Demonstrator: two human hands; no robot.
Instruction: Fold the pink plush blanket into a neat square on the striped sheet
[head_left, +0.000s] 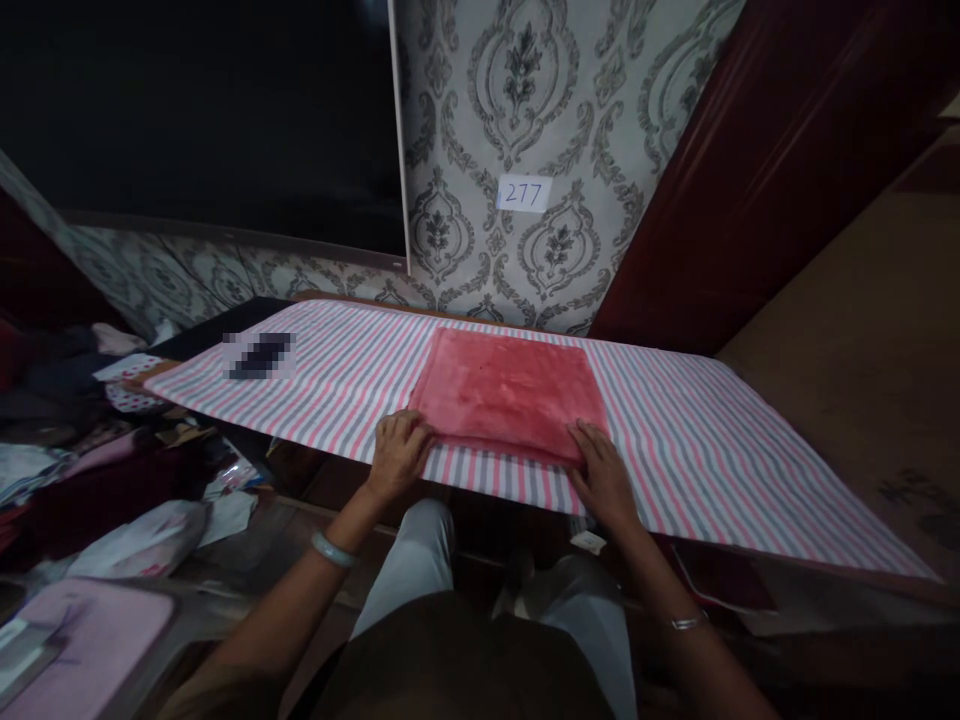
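A red plush cloth (517, 385), folded into a flat rectangle, lies on a striped tablecloth (697, 440) in pink, grey and white. At its near left corner, my left hand (400, 448) is closed with curled fingers on the edge. My right hand (606, 472) grips the near right corner, fingers over the top and thumb at the front edge. The undersides of both corners are hidden by my hands.
A dark object blurred by pixelation (259, 356) lies on the table's left part. A large black screen (202, 120) hangs over the back left. Heaped clothes and bags (142, 535) and a pink-topped seat (97, 640) stand at the left. A dark red pillar (697, 190) rises behind.
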